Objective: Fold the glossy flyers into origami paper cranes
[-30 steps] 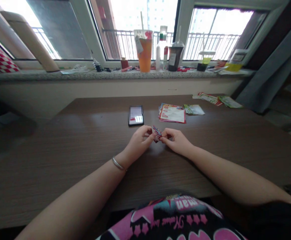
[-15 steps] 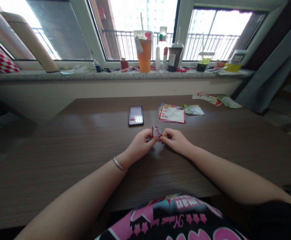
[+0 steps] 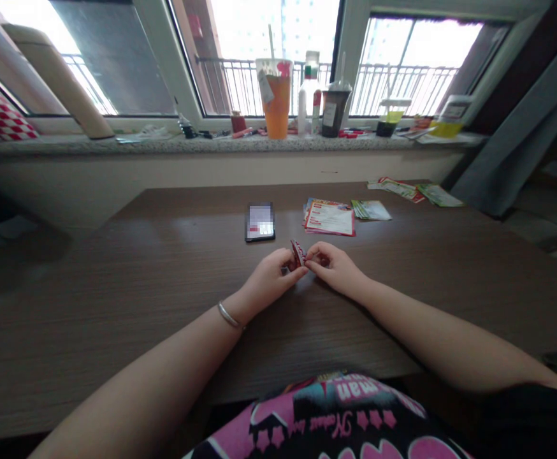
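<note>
A small folded red-and-white printed piece (image 3: 298, 252), paper or wrapper, is pinched between my hands above the table. Its left side is in the grip of my left hand (image 3: 278, 271), thumb pointing right along its lower edge. My right hand (image 3: 333, 264) pinches the lower right corner between thumb and forefinger. Fingers cover much of the piece, so its full shape is hidden. Just beyond my left hand lies a phone (image 3: 260, 223) with a lit, blurred screen. A stack of printed cards (image 3: 330, 218) rests past my right hand.
Green-and-white packets (image 3: 371, 210) lie right of the cards, with more printed slips (image 3: 397, 188) farther back on the brown table (image 3: 173, 255). Along the windowsill (image 3: 202, 144) stand a tall cup of orange drink (image 3: 277, 105), a dark cup (image 3: 332, 111), bottles and small clutter.
The printed piece has turned and looks narrower, more of it behind my fingers. My left thumb has slid right towards my right fingertips. The phone and cards have stayed put.
</note>
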### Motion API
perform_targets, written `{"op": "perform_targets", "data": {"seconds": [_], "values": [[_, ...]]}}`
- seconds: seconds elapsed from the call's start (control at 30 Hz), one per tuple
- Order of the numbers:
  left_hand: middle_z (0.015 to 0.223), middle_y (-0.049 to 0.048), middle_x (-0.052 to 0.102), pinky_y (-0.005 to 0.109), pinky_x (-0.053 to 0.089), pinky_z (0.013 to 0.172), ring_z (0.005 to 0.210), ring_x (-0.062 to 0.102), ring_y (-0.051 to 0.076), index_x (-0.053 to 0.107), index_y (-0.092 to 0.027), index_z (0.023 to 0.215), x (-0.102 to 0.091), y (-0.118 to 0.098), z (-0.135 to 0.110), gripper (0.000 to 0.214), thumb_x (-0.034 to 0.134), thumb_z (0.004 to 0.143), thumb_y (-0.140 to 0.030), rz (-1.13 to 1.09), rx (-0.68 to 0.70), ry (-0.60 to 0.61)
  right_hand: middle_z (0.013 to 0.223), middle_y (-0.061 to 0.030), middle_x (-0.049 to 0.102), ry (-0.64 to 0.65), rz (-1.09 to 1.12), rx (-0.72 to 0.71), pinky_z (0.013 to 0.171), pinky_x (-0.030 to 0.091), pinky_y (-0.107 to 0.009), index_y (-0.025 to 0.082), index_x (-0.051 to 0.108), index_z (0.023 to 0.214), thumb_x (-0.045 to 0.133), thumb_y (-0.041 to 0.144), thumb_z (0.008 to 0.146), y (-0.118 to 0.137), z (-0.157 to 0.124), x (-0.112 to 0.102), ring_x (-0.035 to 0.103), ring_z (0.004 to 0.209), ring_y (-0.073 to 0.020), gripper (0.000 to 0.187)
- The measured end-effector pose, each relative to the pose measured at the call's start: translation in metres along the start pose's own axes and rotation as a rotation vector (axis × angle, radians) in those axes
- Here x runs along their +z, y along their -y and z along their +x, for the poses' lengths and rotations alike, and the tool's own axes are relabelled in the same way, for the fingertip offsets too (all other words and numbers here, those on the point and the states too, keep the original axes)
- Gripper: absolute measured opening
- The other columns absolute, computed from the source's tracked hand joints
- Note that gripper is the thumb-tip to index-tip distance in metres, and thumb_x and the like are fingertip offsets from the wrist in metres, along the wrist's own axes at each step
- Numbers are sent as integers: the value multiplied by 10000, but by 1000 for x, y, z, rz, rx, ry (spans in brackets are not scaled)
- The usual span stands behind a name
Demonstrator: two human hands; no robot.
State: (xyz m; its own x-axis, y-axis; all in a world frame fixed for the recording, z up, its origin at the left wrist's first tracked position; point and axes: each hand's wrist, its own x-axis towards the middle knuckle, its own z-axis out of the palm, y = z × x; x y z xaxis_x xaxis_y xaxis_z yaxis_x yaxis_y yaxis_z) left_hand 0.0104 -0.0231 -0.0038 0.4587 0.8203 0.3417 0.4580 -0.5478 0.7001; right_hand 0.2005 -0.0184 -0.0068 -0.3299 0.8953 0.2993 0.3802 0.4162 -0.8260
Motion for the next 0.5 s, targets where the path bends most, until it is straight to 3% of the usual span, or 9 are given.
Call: {"op": "perform_targets", "data": {"seconds": [0.17, 0.3, 0.5], "values": [[882, 47, 614, 301, 450, 744, 820, 559, 179, 612, -156, 912, 0, 0, 0, 218, 537, 897, -360, -36, 1, 13, 854, -17, 601, 16, 22, -29, 668, 461, -271, 186, 587, 875, 571, 256, 816, -2, 0, -1, 556, 714, -130, 93], [877, 43, 615, 292, 445, 743, 808, 556, 171, 606, -156, 877, -1, -1, 2, 191, 482, 916, -296, -45, 11, 6, 1030, -76, 602, -4, 20, -107, 679, 491, -279, 183, 610, 864, 578, 274, 827, -4, 1, -2, 581, 888, -171, 104], [861, 34, 618, 283, 446, 754, 808, 564, 165, 594, -164, 850, 1, 3, 1, 149, 462, 900, -209, -18, 26, 0, 1017, -69, 585, -9, 18, -105, 641, 498, -261, 182, 616, 871, 640, 305, 785, -5, 1, -2, 579, 836, -154, 152]]}}
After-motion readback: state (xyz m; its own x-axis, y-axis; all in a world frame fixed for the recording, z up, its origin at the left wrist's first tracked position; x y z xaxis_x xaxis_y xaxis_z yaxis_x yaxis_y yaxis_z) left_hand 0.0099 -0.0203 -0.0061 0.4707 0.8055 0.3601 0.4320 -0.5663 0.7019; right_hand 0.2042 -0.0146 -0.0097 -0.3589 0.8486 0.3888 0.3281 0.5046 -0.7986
